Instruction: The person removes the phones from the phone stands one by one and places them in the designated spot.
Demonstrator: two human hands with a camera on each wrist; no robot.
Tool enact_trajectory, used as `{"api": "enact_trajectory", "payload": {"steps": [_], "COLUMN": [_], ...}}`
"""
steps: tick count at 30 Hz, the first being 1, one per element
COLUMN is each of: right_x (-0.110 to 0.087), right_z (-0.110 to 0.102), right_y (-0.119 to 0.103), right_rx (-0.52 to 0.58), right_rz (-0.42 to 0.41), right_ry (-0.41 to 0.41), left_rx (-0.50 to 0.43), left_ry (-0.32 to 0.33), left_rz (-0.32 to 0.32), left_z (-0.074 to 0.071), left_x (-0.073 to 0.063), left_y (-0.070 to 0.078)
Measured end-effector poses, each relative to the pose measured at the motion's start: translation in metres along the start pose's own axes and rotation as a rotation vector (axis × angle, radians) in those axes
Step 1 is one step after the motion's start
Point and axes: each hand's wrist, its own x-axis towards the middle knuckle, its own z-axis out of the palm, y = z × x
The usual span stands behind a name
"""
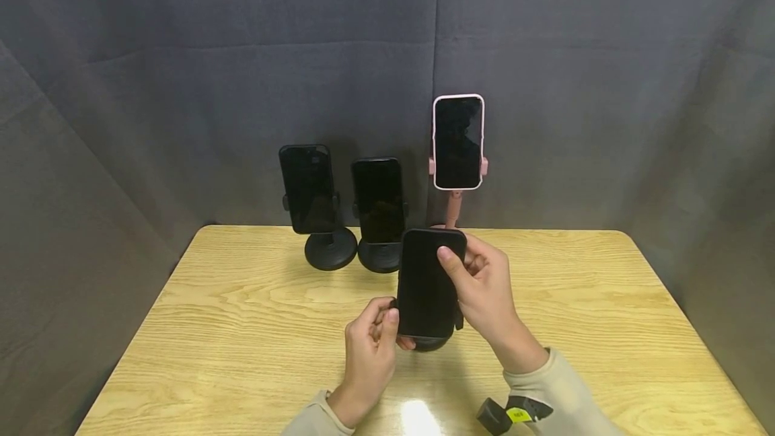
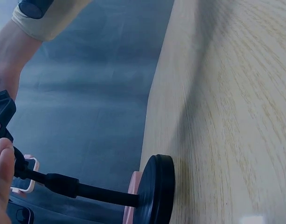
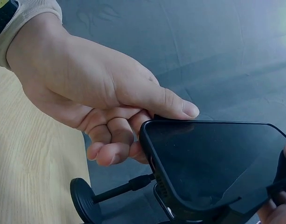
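Phone with a dark screen, upright, front toward the head view, raised above the worktop a little right of its middle. Just behind and below, a black stand, slim pole running down to a round base set on the worktop. Clamp arm at the phone's left side, another dark piece low at the right; how firmly seated, impossible to tell.

Right hand at the phone's upper right corner: thumb laid over the front, other fingers curled in behind, closed in a grip on the phone. Left hand at the lower left: thumb and index finger drawn together at the clamp arm, fingertips showing just below the phone's lower edge.

Farther off, near the worktop's back edge and left of its middle, a slightly tilted phone and, beside it, a second black phone, both on round-footed black holders. Right of the middle, by that same edge, a pink-rimmed phone, held higher on a pink stand. Beyond, a creased grey curtain. Nearest, a pale left sleeve, a pale right sleeve and a black-and-yellow strap at the right wrist.
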Motion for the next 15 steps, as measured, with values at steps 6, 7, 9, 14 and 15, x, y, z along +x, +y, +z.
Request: {"api": "enact_trajectory", "payload": {"steps": [6, 7, 9, 14, 15], "right_x": [0.0019, 0.0022, 0.0021, 0.0018, 0.0019], "right_z": [0.0003, 0.0004, 0.0006, 0.0007, 0.0008], "right_y": [0.0004, 0.0004, 0.0002, -0.0007, -0.0007], "right_rx": [-0.006, -0.005, -0.002, 0.004, 0.003], "right_rz": [0.004, 0.004, 0.009, 0.022, 0.022], "right_ry": [0.004, 0.002, 0.005, 0.014, 0.014], "left_rx": [0.001, 0.001, 0.0, 0.0, 0.003], "left_ry": [0.006, 0.008, 0.009, 0.004, 0.004], "left_rz": [-0.006, -0.007, -0.008, -0.006, -0.006], "left_z": [0.0005, 0.0005, 0.0004, 0.0, -0.0002], "left_x": [0.0001, 0.0001, 0.0002, 0.0004, 0.0004], "left_y": [-0.0008, -0.0008, -0.0009, -0.0006, -0.0005]}}
